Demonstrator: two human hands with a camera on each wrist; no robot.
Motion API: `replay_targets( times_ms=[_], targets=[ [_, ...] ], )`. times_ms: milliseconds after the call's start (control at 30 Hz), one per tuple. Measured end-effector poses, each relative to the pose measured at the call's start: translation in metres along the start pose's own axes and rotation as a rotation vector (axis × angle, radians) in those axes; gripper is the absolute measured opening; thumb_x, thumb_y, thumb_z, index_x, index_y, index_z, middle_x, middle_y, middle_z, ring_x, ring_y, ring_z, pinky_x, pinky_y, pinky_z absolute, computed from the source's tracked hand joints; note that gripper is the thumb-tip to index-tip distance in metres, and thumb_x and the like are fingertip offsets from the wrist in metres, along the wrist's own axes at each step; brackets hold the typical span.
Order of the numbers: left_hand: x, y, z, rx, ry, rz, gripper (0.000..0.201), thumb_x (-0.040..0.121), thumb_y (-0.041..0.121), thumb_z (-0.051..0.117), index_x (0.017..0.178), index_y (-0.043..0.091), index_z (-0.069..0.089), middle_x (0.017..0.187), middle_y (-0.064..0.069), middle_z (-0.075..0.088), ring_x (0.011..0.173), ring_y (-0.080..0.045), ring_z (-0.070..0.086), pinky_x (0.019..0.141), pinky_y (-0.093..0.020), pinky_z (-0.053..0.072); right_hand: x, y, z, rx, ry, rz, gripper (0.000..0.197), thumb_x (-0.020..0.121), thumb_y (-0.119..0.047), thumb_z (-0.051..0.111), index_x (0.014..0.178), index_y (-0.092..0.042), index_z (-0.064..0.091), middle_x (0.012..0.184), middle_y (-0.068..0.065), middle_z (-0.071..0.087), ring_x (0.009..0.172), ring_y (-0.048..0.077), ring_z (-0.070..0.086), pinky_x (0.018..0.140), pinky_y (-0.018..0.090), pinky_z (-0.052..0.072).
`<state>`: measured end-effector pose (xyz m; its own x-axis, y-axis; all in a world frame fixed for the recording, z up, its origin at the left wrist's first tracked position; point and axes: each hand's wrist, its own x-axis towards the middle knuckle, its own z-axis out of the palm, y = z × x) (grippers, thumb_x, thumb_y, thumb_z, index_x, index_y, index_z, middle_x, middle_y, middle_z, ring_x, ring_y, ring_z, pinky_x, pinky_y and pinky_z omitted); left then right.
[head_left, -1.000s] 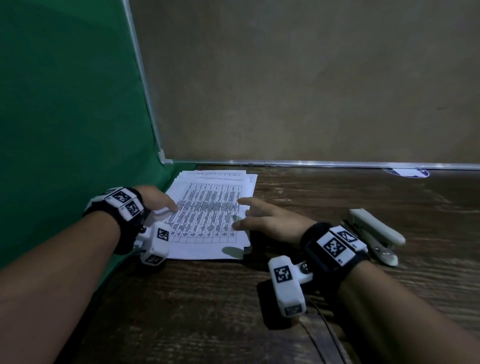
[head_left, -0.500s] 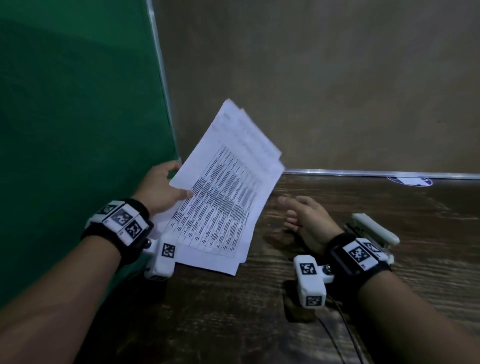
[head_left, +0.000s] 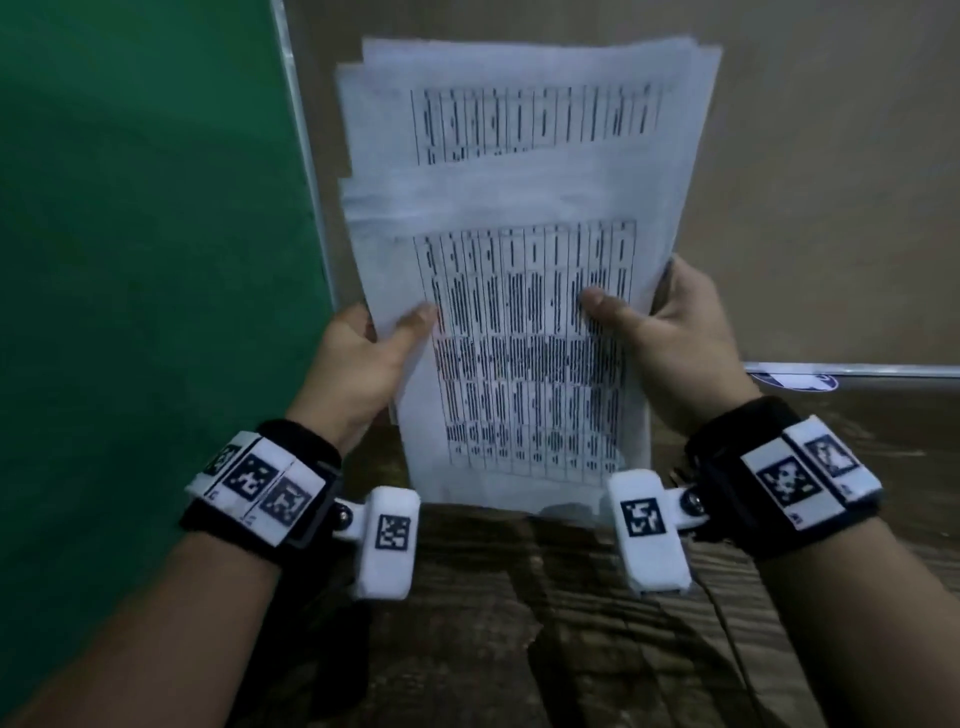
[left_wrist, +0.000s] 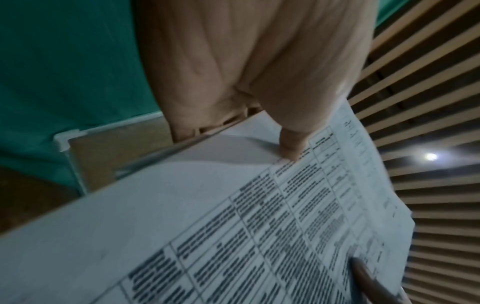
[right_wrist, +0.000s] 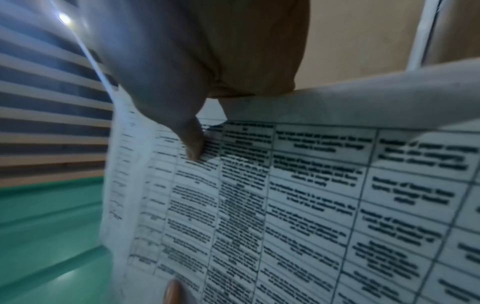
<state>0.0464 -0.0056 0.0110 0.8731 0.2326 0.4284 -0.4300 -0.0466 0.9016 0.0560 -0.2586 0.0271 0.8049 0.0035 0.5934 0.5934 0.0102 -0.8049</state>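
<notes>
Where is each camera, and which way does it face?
Head: on the head, facing forward and down at the papers; left hand, right hand, forearms show.
Left wrist: on that wrist, facing along the hand; left thumb shows.
Right wrist: likewise; right thumb shows.
Shared: all three see the papers.

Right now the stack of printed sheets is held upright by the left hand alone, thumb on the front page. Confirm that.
Not alone. Both hands hold the stack of printed sheets upright: the left hand grips its left edge and the right hand its right edge, each thumb on the front page. The head view shows it.
</notes>
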Motion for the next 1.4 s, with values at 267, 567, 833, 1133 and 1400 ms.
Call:
replay_targets(
  times_ms=[267, 567, 833, 1133, 1400],
  targets=[
    [-0.007, -0.004, 0.016, 0.088, 0.215, 0.153, 0.035, 0.092, 0.033, 0.077, 0.124, 0.026, 0.063, 0.115, 0.006, 0.075, 0.106, -0.013, 0.072, 0.100, -0.047, 0.058, -0.005, 0.004, 0.005, -0.104, -0.015, -0.073, 0.018, 0.093, -0.012, 0.075, 0.109, -0.018, 0.069, 0.100, -0.007, 0.079, 0.091, 0.006, 0.075, 0.075, 0.023, 0.062],
    [-0.009, -0.021, 0.014, 0.066, -0.045, 0.073, 0.058, 0.089, 0.027, 0.075, 0.141, 0.019, 0.052, 0.127, 0.007, 0.071, 0.114, -0.003, 0.069, 0.100, -0.028, 0.053, -0.013, 0.049, -0.004, -0.049, -0.120, 0.092, 0.040, 0.088, -0.027, 0.077, 0.121, -0.008, 0.065, 0.113, 0.001, 0.078, 0.102, 0.019, 0.076, 0.087, 0.041, 0.063],
    [0.006, -0.034, 0.008, 0.121, -0.011, 0.081, 0.051, 0.094, 0.016, 0.075, 0.139, 0.015, 0.053, 0.128, 0.003, 0.071, 0.117, -0.012, 0.069, 0.105, -0.040, 0.053, -0.007, 0.050, 0.003, -0.073, -0.077, 0.099, 0.028, 0.093, -0.027, 0.075, 0.114, -0.009, 0.071, 0.108, 0.005, 0.079, 0.101, 0.022, 0.077, 0.090, 0.049, 0.062],
    [-0.008, -0.078, -0.009, 0.394, -0.244, -0.280, 0.052, 0.093, -0.006, 0.059, 0.132, 0.021, 0.038, 0.130, -0.002, 0.062, 0.120, -0.022, 0.062, 0.100, -0.037, 0.050, -0.021, 0.080, -0.014, -0.332, -0.356, 0.457, 0.005, 0.091, -0.013, 0.077, 0.095, -0.011, 0.073, 0.083, -0.004, 0.080, 0.076, 0.008, 0.076, 0.070, 0.024, 0.059],
    [-0.014, -0.071, -0.021, 0.513, -0.153, -0.433, 0.030, 0.089, -0.011, 0.053, 0.109, 0.009, 0.060, 0.108, -0.008, 0.070, 0.105, -0.028, 0.066, 0.098, -0.043, 0.055, -0.026, 0.081, 0.005, -0.293, -0.402, 0.610, 0.018, 0.092, -0.001, 0.074, 0.110, -0.003, 0.074, 0.106, 0.014, 0.079, 0.101, 0.032, 0.075, 0.097, 0.047, 0.056]
  ],
)
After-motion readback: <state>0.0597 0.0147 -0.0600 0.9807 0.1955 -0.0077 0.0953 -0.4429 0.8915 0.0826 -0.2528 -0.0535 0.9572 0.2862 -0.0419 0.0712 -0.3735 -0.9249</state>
